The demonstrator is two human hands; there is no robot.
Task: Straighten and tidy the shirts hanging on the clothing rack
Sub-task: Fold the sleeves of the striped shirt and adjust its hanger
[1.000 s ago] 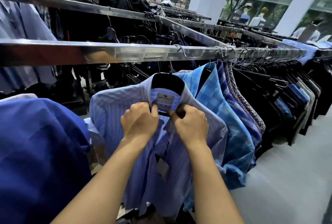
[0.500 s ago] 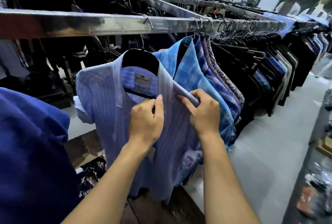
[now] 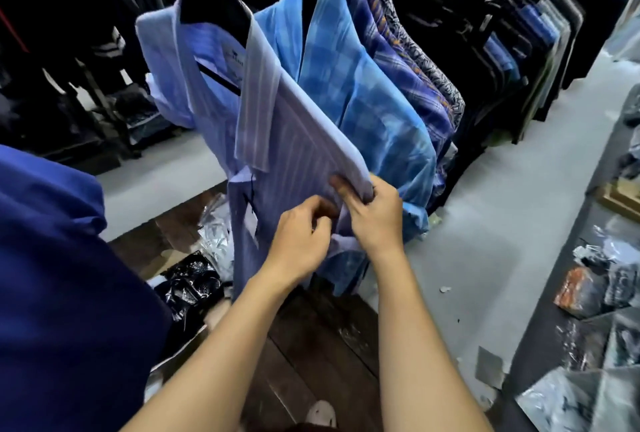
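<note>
Both hands work at the front opening of a pale lilac-blue striped shirt (image 3: 277,140). It hangs on a black plastic hanger (image 3: 214,5) at the near end of the rack's row, just beside a bright blue checked shirt (image 3: 367,92). The right hand (image 3: 374,220) pinches a folded-over edge of the front panel between thumb and fingers and holds it away from the body of the garment. The left hand (image 3: 298,244) has its fingertips bunched against the placket just below; whether they actually grip cloth I cannot tell. A small paper tag (image 3: 250,222) dangles at the front. The fabric looks thin, light and limp, so it should slide and crease easily. The doubled placket edges and the collar are probably the firmest places to hold, with gentle pulls so the hanger does not tip.
</note>
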